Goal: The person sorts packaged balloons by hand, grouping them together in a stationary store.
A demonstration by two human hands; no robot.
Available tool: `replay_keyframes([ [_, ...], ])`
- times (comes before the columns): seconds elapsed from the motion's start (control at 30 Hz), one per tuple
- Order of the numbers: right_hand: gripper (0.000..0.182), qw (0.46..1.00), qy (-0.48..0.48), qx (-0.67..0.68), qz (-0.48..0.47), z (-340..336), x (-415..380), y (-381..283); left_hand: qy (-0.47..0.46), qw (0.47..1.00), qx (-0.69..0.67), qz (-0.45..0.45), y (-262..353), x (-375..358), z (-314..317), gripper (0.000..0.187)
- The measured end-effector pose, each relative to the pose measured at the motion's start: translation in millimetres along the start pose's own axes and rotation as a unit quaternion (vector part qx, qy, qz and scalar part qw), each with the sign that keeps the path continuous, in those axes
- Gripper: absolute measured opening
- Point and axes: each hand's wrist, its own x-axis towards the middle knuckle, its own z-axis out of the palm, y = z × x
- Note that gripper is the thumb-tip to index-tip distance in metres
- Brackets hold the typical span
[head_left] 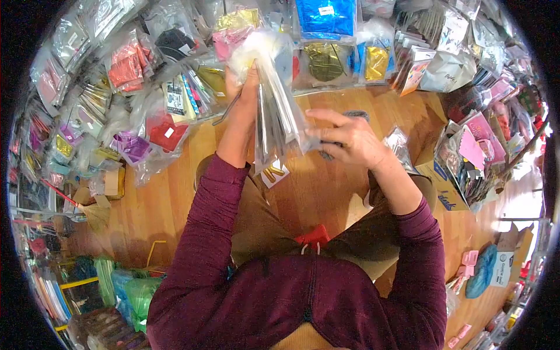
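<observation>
My left hand (248,81) is closed round the upper part of a bundle of clear plastic packets (279,111), which fan downward with their edges showing. My right hand (353,139) is at the lower right edge of the bundle, its fingers stretched out and apart, fingertips right at the plastic. Just below the packets' lower ends, a white card with gold marks (273,173) shows between my knees. Behind the bundle lie a pink packet (233,39) and a dark gold packet (325,61).
Bagged goods line the floor's far side, including a blue packet (325,18) and a red packet (167,133). At right stands an open cardboard box (443,185) full of packets. Wooden floor (326,195) shows between my legs. Green plastic bags (140,297) sit at lower left.
</observation>
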Motion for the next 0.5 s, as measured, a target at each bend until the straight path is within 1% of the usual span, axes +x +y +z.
replay_keyframes([
  [0.03,0.022,1.0,0.001,0.001,0.001,1.2,-1.1,2.3,-0.001,1.0,0.001,-0.001,-4.0,1.0,-0.5,0.036],
  [0.1,0.022,0.989,0.015,0.15,-0.006,2.4,-2.5,12.6,-0.051,0.994,0.034,0.086,-7.8,4.0,1.5,0.038],
  [0.13,0.022,0.989,0.017,0.149,-0.005,-1.2,-2.4,17.4,-0.053,0.994,0.034,0.087,-8.3,2.6,1.6,0.038],
  [0.2,0.022,0.968,0.051,0.243,0.037,-10.5,-1.7,26.0,-0.118,0.968,0.16,0.151,7.7,-5.4,12.8,0.039],
  [0.23,0.022,0.968,0.052,0.241,0.038,-12.9,-1.2,27.2,-0.12,0.968,0.158,0.151,6.3,-7.7,15.3,0.039],
  [0.3,0.03,0.926,0.105,0.299,0.203,-14.4,-0.8,26.9,-0.172,0.953,0.19,0.161,6.6,-13.9,22.3,0.039],
  [0.33,0.035,0.913,0.125,0.324,0.213,-11.8,1.2,24.2,-0.182,0.96,0.179,0.111,8.4,-20.4,26.1,0.04],
  [0.37,0.035,0.913,0.127,0.323,0.215,-7.8,1.8,23.2,-0.185,0.96,0.179,0.111,5.7,-21.2,28.9,0.04],
  [0.43,0.038,0.928,0.086,0.309,0.191,1.5,3.0,22.1,-0.233,0.938,0.193,0.168,-3.9,-20.5,30.4,0.04],
  [0.47,0.042,0.923,0.061,0.324,0.197,4.9,4.2,17.1,-0.25,0.923,0.232,0.178,-7.3,-18.8,30.7,0.043],
  [0.5,0.042,0.922,0.063,0.325,0.198,8.6,3.8,18.2,-0.252,0.923,0.233,0.177,-9.9,-18.1,30.5,0.043],
])
